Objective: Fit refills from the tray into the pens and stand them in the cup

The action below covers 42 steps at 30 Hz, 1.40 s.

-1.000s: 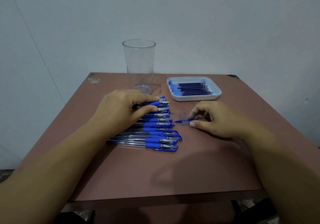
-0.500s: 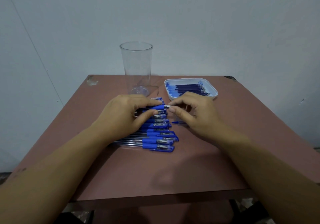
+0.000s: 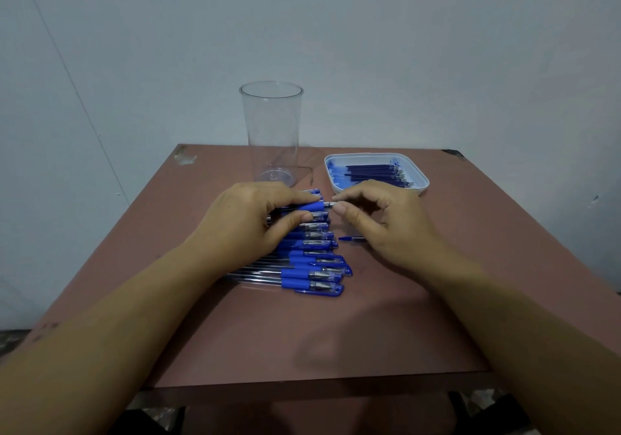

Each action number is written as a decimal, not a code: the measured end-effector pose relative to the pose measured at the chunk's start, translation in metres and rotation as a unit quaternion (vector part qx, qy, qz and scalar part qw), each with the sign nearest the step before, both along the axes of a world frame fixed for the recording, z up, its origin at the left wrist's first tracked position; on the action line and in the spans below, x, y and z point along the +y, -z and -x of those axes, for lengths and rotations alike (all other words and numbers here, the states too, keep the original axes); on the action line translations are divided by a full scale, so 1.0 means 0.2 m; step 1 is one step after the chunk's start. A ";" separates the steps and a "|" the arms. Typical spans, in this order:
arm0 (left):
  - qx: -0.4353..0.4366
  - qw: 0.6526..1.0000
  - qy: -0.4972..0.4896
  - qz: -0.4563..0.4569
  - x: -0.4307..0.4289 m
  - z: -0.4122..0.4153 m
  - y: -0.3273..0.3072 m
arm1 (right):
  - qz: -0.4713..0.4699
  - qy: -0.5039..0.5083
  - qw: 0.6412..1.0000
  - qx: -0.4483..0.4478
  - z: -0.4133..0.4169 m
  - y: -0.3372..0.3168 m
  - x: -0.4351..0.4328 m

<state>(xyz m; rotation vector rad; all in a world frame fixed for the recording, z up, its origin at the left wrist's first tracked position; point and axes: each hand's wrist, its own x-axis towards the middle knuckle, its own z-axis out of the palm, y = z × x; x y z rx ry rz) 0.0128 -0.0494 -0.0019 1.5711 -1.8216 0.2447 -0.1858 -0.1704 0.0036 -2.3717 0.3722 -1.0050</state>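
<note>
A row of several clear pens with blue grips and caps (image 3: 312,266) lies across the middle of the brown table (image 3: 302,333). My left hand (image 3: 255,219) grips one pen (image 3: 311,206) by its blue grip above the row's far end. My right hand (image 3: 379,219) pinches that pen's metal tip between thumb and forefinger. A small blue cap (image 3: 347,238) lies on the table below my right hand. The white tray (image 3: 421,179) at the back right holds several dark blue refills (image 3: 373,172). The clear cup (image 3: 272,132) stands empty at the back centre.
A pale wall rises right behind the table. The table's back left corner (image 3: 184,157) is chipped. Bare tabletop lies in front of the pens and to the right of my right arm.
My right hand left the small blue cap on the table and moved up and left to the tip of the pen in my left hand, where it now pinches. My left hand stayed put.
</note>
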 end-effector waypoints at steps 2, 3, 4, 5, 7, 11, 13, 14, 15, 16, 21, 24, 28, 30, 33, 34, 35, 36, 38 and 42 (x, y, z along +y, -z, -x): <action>-0.003 1.000 -0.003 -0.001 0.00 0.00 0.00 | 0.037 0.007 0.999 0.006 -0.01 0.00 -0.01; -0.002 1.000 -0.005 -0.002 0.00 0.00 0.00 | 0.051 0.008 0.999 0.006 -0.01 0.01 -0.01; -0.002 1.000 -0.006 -0.001 0.00 0.00 0.00 | 0.061 0.008 0.998 0.005 -0.01 0.01 -0.01; -0.001 1.000 -0.006 0.001 0.00 0.00 0.00 | 0.066 0.007 0.998 0.004 -0.01 0.01 -0.01; 0.001 1.000 -0.002 0.001 0.00 0.00 0.00 | 0.075 0.008 0.997 0.001 0.00 0.01 0.00; 0.004 1.000 0.001 -0.010 0.00 0.00 0.00 | 0.117 0.018 0.993 0.006 -0.01 0.01 -0.02; 0.005 1.000 0.000 -0.013 0.00 0.00 0.00 | 0.127 0.020 0.992 0.014 -0.01 0.02 -0.02; 0.008 1.000 0.000 -0.013 0.00 0.00 0.00 | 0.126 0.020 0.992 0.017 -0.01 0.02 -0.02; 0.010 1.000 0.001 -0.013 0.00 0.00 0.00 | 0.121 0.018 0.992 0.017 -0.01 0.01 -0.01; 0.011 1.000 0.002 -0.012 0.00 0.00 0.00 | 0.112 0.017 0.993 0.016 0.00 0.01 -0.01; 0.004 1.000 0.001 -0.003 0.01 0.01 0.00 | 0.104 0.023 0.994 0.019 -0.01 0.02 -0.02; 0.003 1.000 -0.003 -0.003 0.00 0.01 0.00 | 0.114 0.023 0.993 0.020 -0.02 0.02 -0.02; 0.007 1.000 -0.002 -0.017 0.00 0.00 0.00 | 0.081 0.017 0.997 0.010 -0.01 0.02 0.00; 0.006 1.000 0.000 -0.016 0.00 0.00 0.00 | 0.082 0.020 0.996 0.016 -0.02 0.02 -0.01; 0.007 1.000 -0.004 -0.016 0.00 0.01 0.00 | 0.100 0.022 0.994 0.026 -0.02 0.03 -0.03; 0.006 1.000 -0.006 -0.015 0.00 0.01 0.00 | 0.101 0.020 0.994 0.024 -0.02 0.03 -0.02; 0.007 1.000 -0.007 -0.012 0.00 0.00 0.00 | 0.096 0.018 0.995 0.021 -0.01 0.03 -0.02; 0.008 1.000 -0.008 -0.011 0.00 0.00 0.00 | 0.086 0.017 0.996 0.018 -0.01 0.02 -0.01; 0.009 1.000 -0.010 -0.010 0.00 0.01 0.00 | 0.072 0.018 0.997 0.019 -0.01 0.02 -0.01; 0.005 1.000 -0.010 -0.009 0.01 0.01 0.00 | 0.088 0.020 0.996 0.028 -0.02 0.02 -0.02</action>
